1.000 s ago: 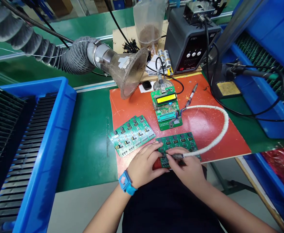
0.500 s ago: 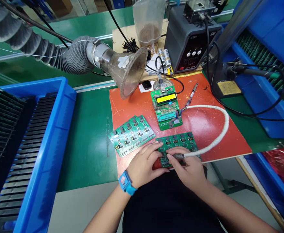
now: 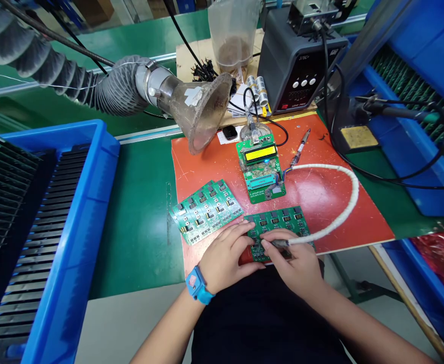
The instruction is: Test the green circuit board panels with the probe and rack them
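A green circuit board (image 3: 275, 218) with several small digit displays lies at the front of the orange mat. My left hand (image 3: 227, 250) grips its left end, fingers on top and thumb along the near edge. My right hand (image 3: 297, 260) pinches a grey-tipped probe (image 3: 280, 243) against the board; its tip is hidden by my fingers. From the probe a white sleeved cable (image 3: 352, 194) loops back to a green programmer board (image 3: 261, 169) with a lit yellow screen and a teal socket. Beside my left hand lies a fanned stack of similar circuit boards (image 3: 206, 212).
A fume extractor hood (image 3: 210, 114) hangs over the mat (image 3: 331, 177) at the back left. Behind stands a soldering station (image 3: 301, 65). Blue bins (image 3: 104, 146) flank the bench, the left one with slotted racks. A pen (image 3: 300, 147) lies right of the programmer.
Both hands, the probe and the boards hold their places. Only a very slight shift of the camera view shows.
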Action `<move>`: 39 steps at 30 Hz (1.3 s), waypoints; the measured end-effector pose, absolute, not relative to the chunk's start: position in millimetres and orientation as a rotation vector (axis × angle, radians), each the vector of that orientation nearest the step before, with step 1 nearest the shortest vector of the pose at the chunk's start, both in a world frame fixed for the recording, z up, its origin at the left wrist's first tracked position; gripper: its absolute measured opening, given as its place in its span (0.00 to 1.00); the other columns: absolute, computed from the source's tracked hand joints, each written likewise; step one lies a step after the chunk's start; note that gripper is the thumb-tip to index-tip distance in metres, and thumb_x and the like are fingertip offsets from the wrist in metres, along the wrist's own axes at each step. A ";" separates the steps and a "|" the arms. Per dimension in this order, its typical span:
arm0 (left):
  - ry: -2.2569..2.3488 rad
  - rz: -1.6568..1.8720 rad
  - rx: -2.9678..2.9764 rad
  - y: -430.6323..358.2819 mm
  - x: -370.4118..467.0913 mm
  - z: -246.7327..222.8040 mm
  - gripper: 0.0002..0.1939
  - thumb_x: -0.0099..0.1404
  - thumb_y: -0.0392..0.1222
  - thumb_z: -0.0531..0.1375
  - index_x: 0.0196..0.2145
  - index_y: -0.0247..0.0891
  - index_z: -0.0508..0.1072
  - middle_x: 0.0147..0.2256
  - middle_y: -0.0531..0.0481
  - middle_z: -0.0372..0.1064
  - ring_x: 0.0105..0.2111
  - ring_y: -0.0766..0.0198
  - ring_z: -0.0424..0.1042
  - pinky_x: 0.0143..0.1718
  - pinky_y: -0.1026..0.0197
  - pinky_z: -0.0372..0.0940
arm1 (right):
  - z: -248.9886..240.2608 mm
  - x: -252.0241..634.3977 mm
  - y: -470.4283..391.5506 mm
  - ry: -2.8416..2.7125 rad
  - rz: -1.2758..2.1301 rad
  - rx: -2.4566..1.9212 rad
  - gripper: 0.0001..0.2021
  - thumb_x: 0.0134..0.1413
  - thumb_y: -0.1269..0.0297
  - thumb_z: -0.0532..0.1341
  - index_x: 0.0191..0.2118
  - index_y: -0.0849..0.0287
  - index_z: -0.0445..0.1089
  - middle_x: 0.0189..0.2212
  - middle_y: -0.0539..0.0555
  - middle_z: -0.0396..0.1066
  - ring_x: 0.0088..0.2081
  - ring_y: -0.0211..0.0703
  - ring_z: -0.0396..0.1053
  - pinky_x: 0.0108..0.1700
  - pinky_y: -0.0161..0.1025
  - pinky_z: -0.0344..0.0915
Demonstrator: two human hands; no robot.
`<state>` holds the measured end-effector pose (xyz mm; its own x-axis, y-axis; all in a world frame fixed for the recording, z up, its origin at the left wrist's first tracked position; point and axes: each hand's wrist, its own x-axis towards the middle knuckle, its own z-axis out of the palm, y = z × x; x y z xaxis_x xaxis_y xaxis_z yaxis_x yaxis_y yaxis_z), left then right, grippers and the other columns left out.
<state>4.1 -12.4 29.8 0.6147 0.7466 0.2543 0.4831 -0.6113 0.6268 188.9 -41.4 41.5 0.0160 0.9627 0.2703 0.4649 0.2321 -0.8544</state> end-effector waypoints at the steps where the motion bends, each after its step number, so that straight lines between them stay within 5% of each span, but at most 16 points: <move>1: 0.968 0.694 2.333 -12.2 4.1 30.0 0.21 0.57 0.50 0.69 0.43 0.39 0.67 0.55 0.39 0.67 0.56 0.49 0.68 0.55 0.44 0.68 | 41.4 188.9 -41.5 -1.592 0.684 -1.370 0.03 0.63 0.67 0.59 0.37 0.56 0.70 0.33 0.54 0.75 0.35 0.44 0.75 0.33 0.36 0.74; 20: 0.974 0.675 2.333 -12.6 3.6 28.9 0.21 0.58 0.50 0.68 0.44 0.39 0.68 0.55 0.39 0.67 0.57 0.50 0.67 0.55 0.45 0.67 | 42.9 187.5 -40.2 -1.585 0.684 -1.380 0.04 0.62 0.65 0.59 0.35 0.56 0.70 0.32 0.54 0.75 0.34 0.44 0.76 0.29 0.36 0.74; 29: 0.984 0.616 2.403 -13.0 3.4 29.0 0.36 0.59 0.55 0.66 0.59 0.40 0.60 0.56 0.38 0.65 0.57 0.49 0.66 0.56 0.46 0.66 | 42.4 187.6 -40.3 -1.572 0.692 -1.350 0.03 0.61 0.69 0.59 0.36 0.57 0.70 0.32 0.53 0.74 0.31 0.41 0.74 0.27 0.32 0.73; 39: 1.038 0.440 2.468 -14.7 6.8 33.3 0.51 0.56 0.58 0.67 0.67 0.38 0.46 0.65 0.32 0.51 0.61 0.42 0.60 0.57 0.43 0.63 | 40.1 187.8 -40.9 -1.581 0.688 -1.345 0.03 0.62 0.67 0.59 0.37 0.56 0.71 0.34 0.54 0.75 0.35 0.44 0.75 0.29 0.34 0.73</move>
<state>6.8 -14.7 33.3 0.6704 0.7317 0.1232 0.5969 -0.6304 0.4963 187.8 -40.9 40.1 0.0188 0.9585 0.2844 0.4449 0.2468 -0.8609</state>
